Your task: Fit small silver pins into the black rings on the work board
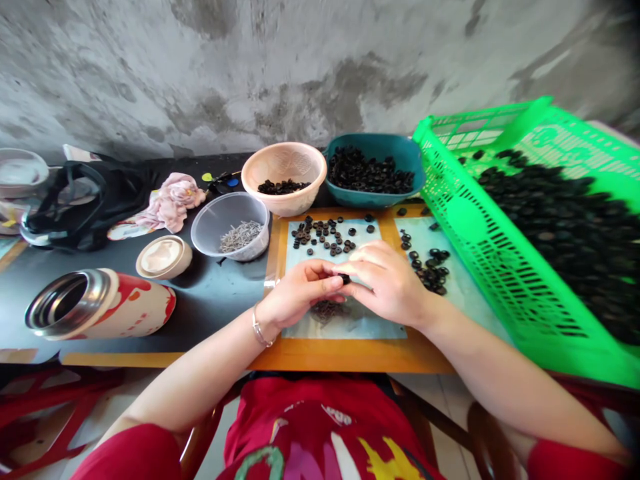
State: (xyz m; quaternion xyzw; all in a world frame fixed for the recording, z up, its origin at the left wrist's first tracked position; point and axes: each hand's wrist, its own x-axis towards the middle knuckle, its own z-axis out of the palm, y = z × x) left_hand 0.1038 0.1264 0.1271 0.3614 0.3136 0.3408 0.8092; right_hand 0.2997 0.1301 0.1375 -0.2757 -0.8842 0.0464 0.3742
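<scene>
Black rubber ring (345,278), tiny, light, likely springy, is pinched at frame centre between left hand (299,292) and right hand (387,283); grip its rim.

3 bowls (284,175), 1 green basket (505,267), 2 hands (300,293).

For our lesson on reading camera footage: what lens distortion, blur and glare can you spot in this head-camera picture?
Head view: wide-angle lens bows the table edge and stretches the green basket at the right; both hands, left hand and right hand, look slightly soft; the steel flask rim shows a bright glint; lighting is otherwise even, shadows soft.
</scene>
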